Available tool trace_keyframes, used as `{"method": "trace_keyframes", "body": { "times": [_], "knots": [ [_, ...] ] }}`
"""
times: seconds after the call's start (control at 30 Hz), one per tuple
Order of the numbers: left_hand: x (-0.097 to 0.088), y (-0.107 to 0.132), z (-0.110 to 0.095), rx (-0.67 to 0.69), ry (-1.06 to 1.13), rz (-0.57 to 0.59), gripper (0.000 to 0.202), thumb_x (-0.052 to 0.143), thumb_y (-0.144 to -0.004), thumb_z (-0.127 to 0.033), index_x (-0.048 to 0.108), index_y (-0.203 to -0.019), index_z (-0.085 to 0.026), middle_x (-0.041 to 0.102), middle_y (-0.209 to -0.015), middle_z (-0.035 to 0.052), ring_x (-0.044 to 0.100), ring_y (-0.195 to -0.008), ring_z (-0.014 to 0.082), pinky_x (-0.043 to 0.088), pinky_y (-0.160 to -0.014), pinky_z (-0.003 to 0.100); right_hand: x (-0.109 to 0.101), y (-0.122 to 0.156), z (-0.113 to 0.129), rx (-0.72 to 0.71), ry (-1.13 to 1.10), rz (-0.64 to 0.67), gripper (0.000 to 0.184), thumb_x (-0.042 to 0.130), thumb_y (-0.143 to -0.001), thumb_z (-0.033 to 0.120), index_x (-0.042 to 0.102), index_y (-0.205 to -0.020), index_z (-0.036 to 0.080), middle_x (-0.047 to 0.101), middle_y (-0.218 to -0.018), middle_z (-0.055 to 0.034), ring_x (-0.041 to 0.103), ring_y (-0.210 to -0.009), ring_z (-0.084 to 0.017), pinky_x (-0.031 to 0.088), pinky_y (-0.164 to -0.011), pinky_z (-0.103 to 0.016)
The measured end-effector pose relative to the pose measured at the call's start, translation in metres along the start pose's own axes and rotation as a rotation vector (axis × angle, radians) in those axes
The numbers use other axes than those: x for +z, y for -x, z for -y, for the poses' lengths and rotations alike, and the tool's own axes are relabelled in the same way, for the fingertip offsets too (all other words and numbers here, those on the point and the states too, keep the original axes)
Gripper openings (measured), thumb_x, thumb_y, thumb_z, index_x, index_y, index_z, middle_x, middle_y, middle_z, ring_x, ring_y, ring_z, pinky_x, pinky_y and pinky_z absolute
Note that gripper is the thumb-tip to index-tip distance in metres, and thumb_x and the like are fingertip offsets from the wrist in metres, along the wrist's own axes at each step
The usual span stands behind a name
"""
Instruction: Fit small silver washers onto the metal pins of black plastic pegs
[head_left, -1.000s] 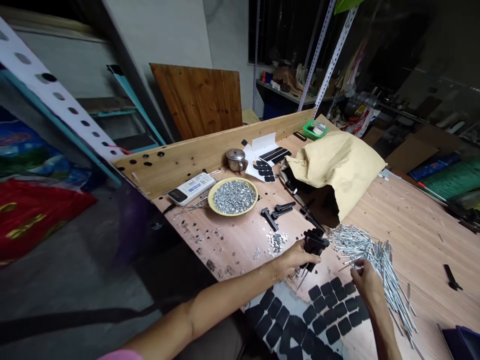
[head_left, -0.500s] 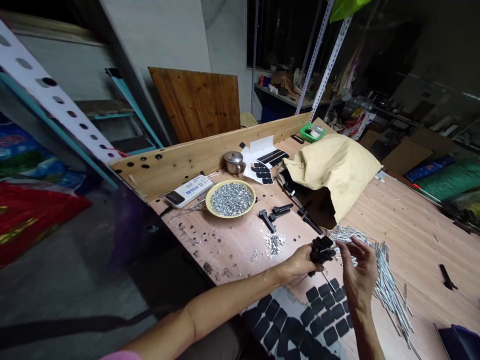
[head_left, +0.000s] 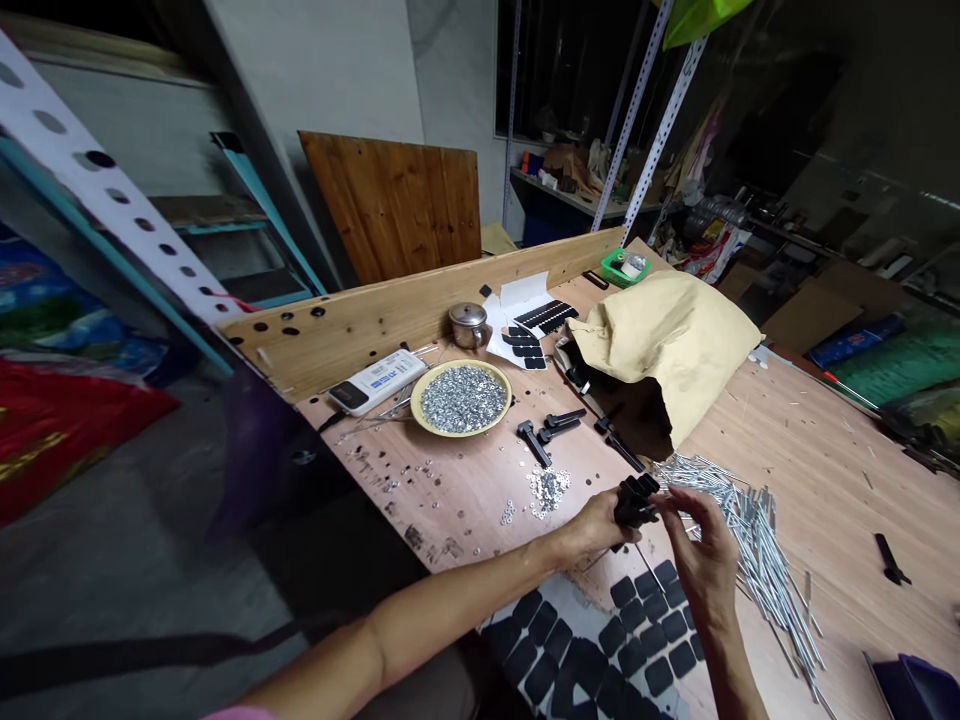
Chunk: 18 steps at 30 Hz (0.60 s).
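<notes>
My left hand (head_left: 596, 528) is closed round a bundle of black plastic parts (head_left: 634, 500), held just above the wooden table (head_left: 817, 470). My right hand (head_left: 697, 545) is right beside that bundle, its fingers pinched at the top of it; a thin metal rod seems to be in them, but I cannot make it out for sure. A heap of long silver screws (head_left: 757, 550) lies just right of both hands. A small pile of washers (head_left: 549, 488) sits a little left of the bundle. Under my wrists lies a sheet of black pads (head_left: 600, 640).
A yellow dish of nuts (head_left: 463, 397), a white device (head_left: 375, 382) and a metal pot (head_left: 468, 324) stand at the back left. Loose black parts (head_left: 551, 428) lie before a tan paper bag (head_left: 667, 335). A raised wooden board (head_left: 420, 305) edges the table's back.
My right hand left the screw heap, rose and came left to the black bundle in my left hand. The left hand lifted the bundle slightly.
</notes>
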<state>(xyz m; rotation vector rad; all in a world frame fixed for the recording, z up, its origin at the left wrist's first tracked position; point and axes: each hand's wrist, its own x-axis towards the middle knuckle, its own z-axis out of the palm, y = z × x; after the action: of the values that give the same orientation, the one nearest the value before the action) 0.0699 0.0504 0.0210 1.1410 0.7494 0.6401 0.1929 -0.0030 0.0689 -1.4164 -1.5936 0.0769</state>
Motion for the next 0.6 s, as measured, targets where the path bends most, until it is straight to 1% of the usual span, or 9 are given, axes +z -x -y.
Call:
{"method": "trace_keyframes", "body": {
  "times": [0.1, 0.2, 0.27, 0.37, 0.43, 0.5, 0.53, 0.6],
  "knots": [
    [-0.001, -0.003, 0.004, 0.049, -0.053, -0.001, 0.043, 0.062, -0.057, -0.007, 0.064, -0.1, -0.012, 0.062, -0.08, 0.0015, 0.052, -0.07, 0.0129, 0.039, -0.058, 0.02, 0.004, 0.007, -0.002, -0.023, 0.047, -0.012, 0.024, 0.064, -0.079, 0.031, 0.06, -0.101, 0.021, 0.067, -0.085, -0.0039, 0.066, -0.073, -0.017, 0.056, -0.066, -0.034],
    [-0.002, -0.005, 0.007, 0.081, -0.08, 0.001, 0.046, 0.062, -0.057, -0.008, 0.064, -0.103, -0.013, 0.064, -0.085, 0.0023, 0.054, -0.072, 0.0145, 0.04, -0.06, 0.021, 0.007, 0.012, -0.004, 0.018, -0.017, -0.03, 0.036, 0.063, -0.08, 0.03, 0.052, -0.113, 0.021, 0.066, -0.087, -0.004, 0.068, -0.077, -0.017, 0.058, -0.062, -0.031],
    [-0.002, -0.006, 0.01, 0.085, -0.092, -0.002, 0.046, 0.062, -0.058, -0.01, 0.064, -0.103, -0.013, 0.064, -0.085, 0.0025, 0.055, -0.072, 0.0148, 0.041, -0.06, 0.021, 0.008, 0.013, -0.004, 0.023, -0.05, -0.031, 0.037, 0.063, -0.08, 0.029, 0.05, -0.114, 0.021, 0.067, -0.086, -0.0034, 0.068, -0.078, -0.017, 0.058, -0.061, -0.03],
    [-0.001, -0.008, 0.012, 0.086, -0.094, -0.009, 0.045, 0.063, -0.058, -0.01, 0.064, -0.103, -0.012, 0.064, -0.083, 0.0026, 0.055, -0.071, 0.0145, 0.041, -0.059, 0.021, 0.007, 0.012, -0.005, 0.009, -0.056, -0.037, 0.036, 0.064, -0.079, 0.029, 0.052, -0.111, 0.021, 0.066, -0.088, -0.0036, 0.068, -0.075, -0.017, 0.059, -0.063, -0.032],
    [0.0, -0.008, 0.012, 0.09, -0.073, -0.02, 0.045, 0.064, -0.057, -0.01, 0.065, -0.102, -0.013, 0.064, -0.083, 0.0023, 0.055, -0.071, 0.0142, 0.041, -0.059, 0.021, 0.005, 0.011, -0.004, -0.015, -0.01, -0.034, 0.03, 0.065, -0.078, 0.03, 0.056, -0.104, 0.021, 0.067, -0.087, -0.0035, 0.068, -0.075, -0.017, 0.058, -0.067, -0.034],
    [0.001, -0.006, 0.009, 0.088, -0.032, -0.022, 0.044, 0.066, -0.057, -0.011, 0.065, -0.101, -0.014, 0.064, -0.081, 0.0018, 0.054, -0.07, 0.0139, 0.041, -0.059, 0.021, 0.002, 0.01, -0.002, -0.033, 0.05, -0.025, 0.029, 0.067, -0.076, 0.032, 0.059, -0.101, 0.022, 0.067, -0.088, -0.0041, 0.066, -0.079, -0.019, 0.056, -0.073, -0.037],
    [0.001, -0.004, 0.007, 0.085, -0.001, -0.016, 0.044, 0.067, -0.057, -0.011, 0.065, -0.101, -0.014, 0.064, -0.081, 0.0015, 0.054, -0.07, 0.0136, 0.04, -0.059, 0.021, 0.0, 0.011, -0.001, -0.019, 0.064, -0.027, 0.031, 0.067, -0.076, 0.034, 0.059, -0.103, 0.022, 0.067, -0.092, -0.0048, 0.066, -0.082, -0.019, 0.054, -0.077, -0.039],
    [0.0, 0.001, -0.001, 0.082, 0.076, -0.005, 0.04, 0.069, -0.058, -0.014, 0.065, -0.098, -0.013, 0.063, -0.079, 0.0013, 0.054, -0.069, 0.0131, 0.041, -0.06, 0.021, -0.005, 0.013, -0.001, 0.062, 0.035, -0.076, 0.038, 0.065, -0.077, 0.036, 0.056, -0.111, 0.022, 0.065, -0.102, -0.0067, 0.064, -0.085, -0.019, 0.051, -0.081, -0.041]
  ]
}}
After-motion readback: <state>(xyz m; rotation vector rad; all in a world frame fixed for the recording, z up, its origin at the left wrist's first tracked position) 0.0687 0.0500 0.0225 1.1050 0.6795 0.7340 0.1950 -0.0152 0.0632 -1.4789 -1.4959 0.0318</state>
